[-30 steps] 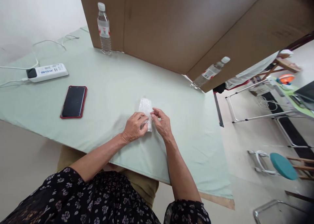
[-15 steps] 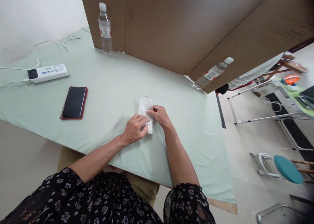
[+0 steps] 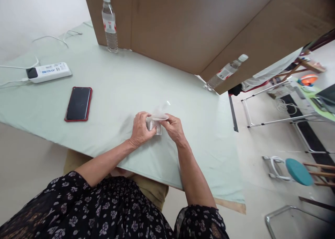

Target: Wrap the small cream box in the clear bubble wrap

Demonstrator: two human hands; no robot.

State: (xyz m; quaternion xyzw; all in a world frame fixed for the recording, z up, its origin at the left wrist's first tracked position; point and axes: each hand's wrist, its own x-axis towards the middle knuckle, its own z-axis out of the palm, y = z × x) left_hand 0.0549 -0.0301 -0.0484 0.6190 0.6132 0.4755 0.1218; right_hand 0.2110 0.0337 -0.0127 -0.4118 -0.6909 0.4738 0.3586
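A small translucent plastic packet is between my hands near the table's front edge, its upper part lifted and bent over. My left hand grips its left side, with the thumb at the lower edge. Pinched between the thumb and fingers of my right hand is the raised upper part. What the packet contains, if anything, is too small to tell.
A red-edged phone and a white power strip with cables lie left. Bottles stand at a cardboard panel, one left and one right. A teal stool is on the floor at right.
The packet lay flat and now its upper part is lifted and folded over. My left hand has moved up to its left side, and my right hand has shifted slightly right.
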